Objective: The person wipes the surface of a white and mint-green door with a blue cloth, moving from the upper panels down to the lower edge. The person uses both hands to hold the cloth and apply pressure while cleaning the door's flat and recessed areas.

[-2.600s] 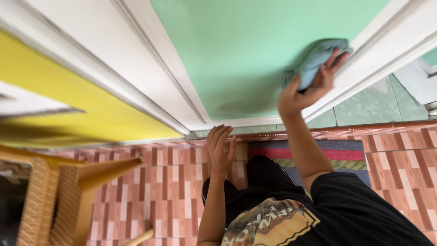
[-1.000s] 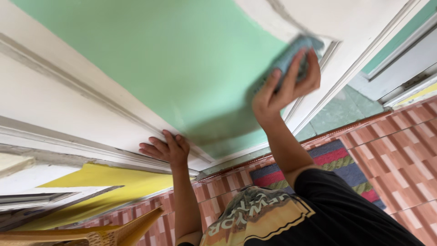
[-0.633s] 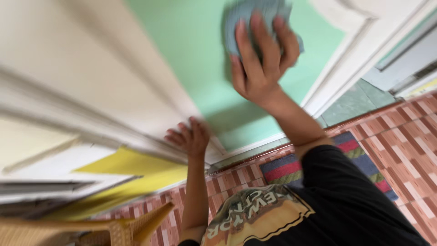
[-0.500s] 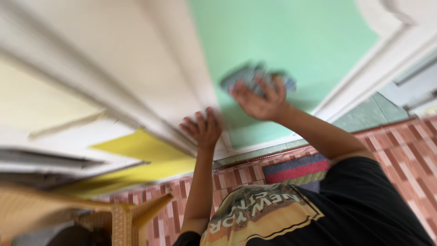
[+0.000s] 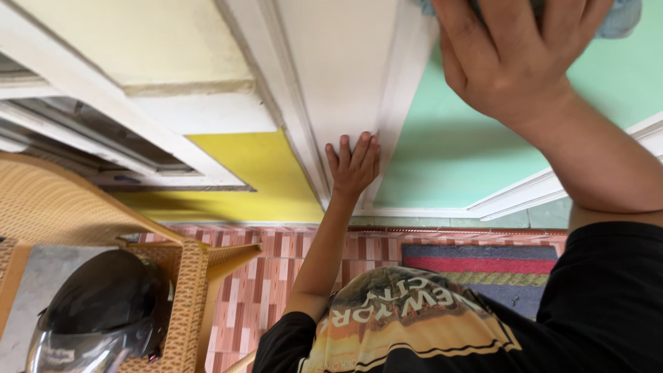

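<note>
My right hand (image 5: 514, 59) presses a blue-grey cloth (image 5: 620, 19) flat against the green panel (image 5: 456, 148) of a door, up at the top edge of the view. Only the cloth's corners show past my fingers. My left hand (image 5: 353, 166) rests flat with fingers spread on the door's white frame (image 5: 338, 76), low down near the floor. It holds nothing.
A wicker chair (image 5: 83, 228) stands at the left with a dark helmet (image 5: 103, 311) on its seat. A yellow wall section (image 5: 255, 173) and a window frame (image 5: 103, 148) lie left of the door. A striped mat (image 5: 483, 266) lies on the patterned tile floor (image 5: 255, 290).
My right hand has carried the cloth up the green panel, closer to the camera. The view has swung left and down, bringing the chair and helmet in. My left hand stays on the frame.
</note>
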